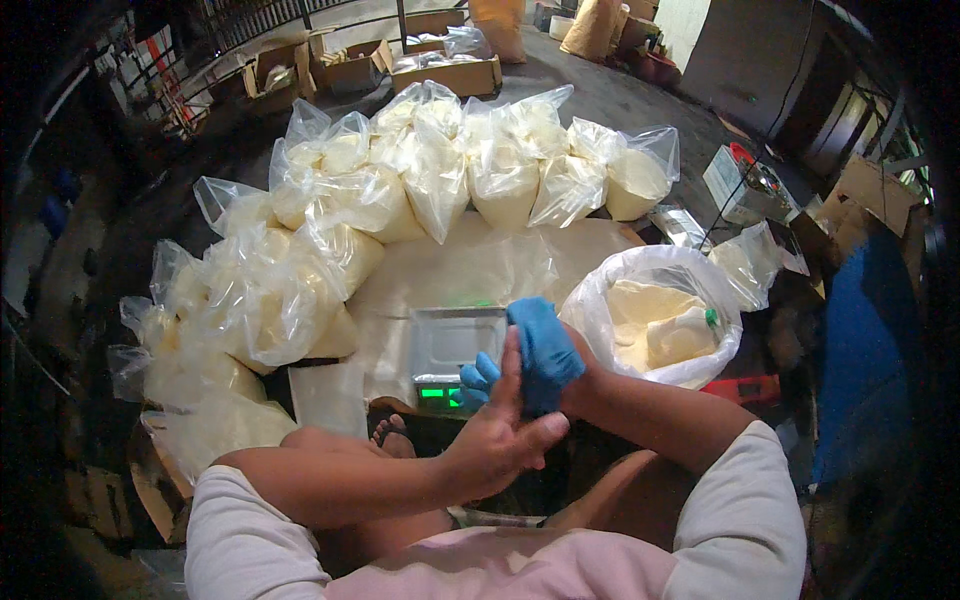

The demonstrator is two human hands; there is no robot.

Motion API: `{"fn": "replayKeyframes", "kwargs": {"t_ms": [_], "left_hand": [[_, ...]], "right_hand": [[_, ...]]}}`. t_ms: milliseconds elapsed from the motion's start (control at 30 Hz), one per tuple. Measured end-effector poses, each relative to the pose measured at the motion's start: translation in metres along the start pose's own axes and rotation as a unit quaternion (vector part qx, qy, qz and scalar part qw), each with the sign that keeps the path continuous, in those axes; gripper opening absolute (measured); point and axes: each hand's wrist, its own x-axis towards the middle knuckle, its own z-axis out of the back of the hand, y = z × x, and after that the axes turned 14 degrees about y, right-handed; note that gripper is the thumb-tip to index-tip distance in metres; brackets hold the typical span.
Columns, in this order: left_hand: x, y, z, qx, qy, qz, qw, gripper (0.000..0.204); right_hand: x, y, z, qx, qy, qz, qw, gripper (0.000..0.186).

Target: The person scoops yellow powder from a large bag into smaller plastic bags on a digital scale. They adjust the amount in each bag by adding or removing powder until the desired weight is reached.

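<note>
We look across a dark floor (640, 95) that runs back past cardboard boxes (447, 78) to a railing (255, 22) on the left and a pale wall (688, 35) on the right. In front of us, clear plastic bags of cream-coloured powder (275, 290) stand crowded in an arc around a pale sheet (410, 265). At the sheet's right edge we find a wide-mouthed white sack (587, 345) of the same powder, with a white plastic jug with a green cap (683, 337) lying in it. A digital scale (455, 340), its display lit green, sits near the middle.

Beside the scale, we see the right hand (550, 368) reaching in from the right, wearing a blue glove (538, 332); whether its palm is closed we cannot tell. The bare left hand (505, 440) comes up from the lower left, index finger straight against the glove, thumb spread well apart from it.
</note>
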Motion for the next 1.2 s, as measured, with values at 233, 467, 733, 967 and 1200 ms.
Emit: {"fn": "replayKeyframes", "kwargs": {"t_ms": [233,467,733,967,1200], "left_hand": [[0.019,-0.023,0.039,0.653,0.136,0.021,0.745,0.095],[0.009,-0.011,0.057,0.671,0.276,-0.007,0.688,0.092],[0.007,-0.008,0.087,-0.025,0.084,0.24,0.967,0.069],[0.006,0.0,0.105,-0.22,0.103,0.14,0.96,0.067],[-0.022,-0.083,0.155,0.324,-0.01,0.085,0.942,0.047]], "right_hand": [[-0.021,0.024,0.003,0.101,0.013,-0.066,0.993,0.013],[-0.046,-0.024,0.043,0.052,-0.042,-0.297,0.953,0.016],[-0.094,-0.068,0.071,-0.21,0.101,-0.397,0.888,0.021],[-0.108,-0.041,0.066,-0.454,0.275,-0.431,0.73,0.034],[-0.114,-0.026,0.05,-0.502,0.378,-0.377,0.68,0.068]]}}
